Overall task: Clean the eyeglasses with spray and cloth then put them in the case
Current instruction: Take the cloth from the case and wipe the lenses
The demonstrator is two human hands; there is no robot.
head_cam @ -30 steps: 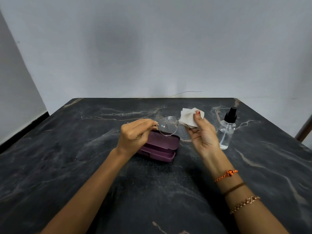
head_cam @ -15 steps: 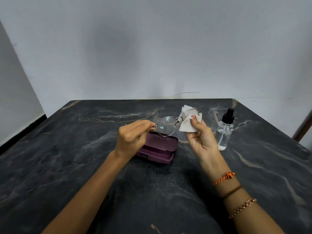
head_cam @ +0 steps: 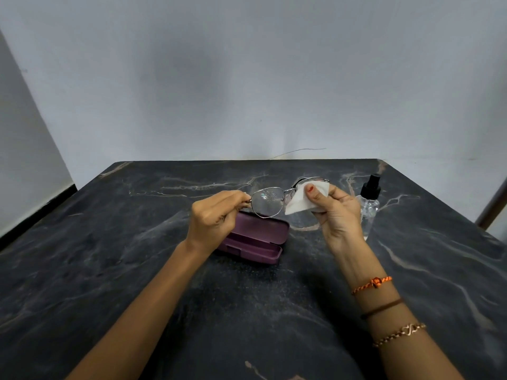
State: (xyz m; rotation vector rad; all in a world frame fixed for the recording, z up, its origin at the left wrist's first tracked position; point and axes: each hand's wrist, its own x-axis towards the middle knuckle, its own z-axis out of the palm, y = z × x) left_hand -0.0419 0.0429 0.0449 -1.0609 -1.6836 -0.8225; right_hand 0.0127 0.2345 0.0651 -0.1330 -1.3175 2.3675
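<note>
**Wiping the second lens dry**

My left hand point(head_cam: 216, 215) pinches the thin metal-framed eyeglasses point(head_cam: 277, 201) by the hinge end, holding them in the air just above the open plum-coloured hard case point(head_cam: 258, 239). My right hand point(head_cam: 336, 212) grips the folded white cleaning cloth point(head_cam: 300, 200), thumb pressed on it, wrapped over the lens on that side. The bare lens is beaded with spray droplets, so I judge it is not yet wiped.

To do this well I should keep the cloth on both faces of the lens and rub in small circles with light pressure, steadying the frame near the hinge rather than by the arm, since the wire rim looks slender and easily bent. The cloth looks soft and matte; the lenses are glossy and rounded. The clear spray bottle with a black pump cap point(head_cam: 369, 204) stands upright behind my right hand on the dark marbled table point(head_cam: 109, 270).
</note>
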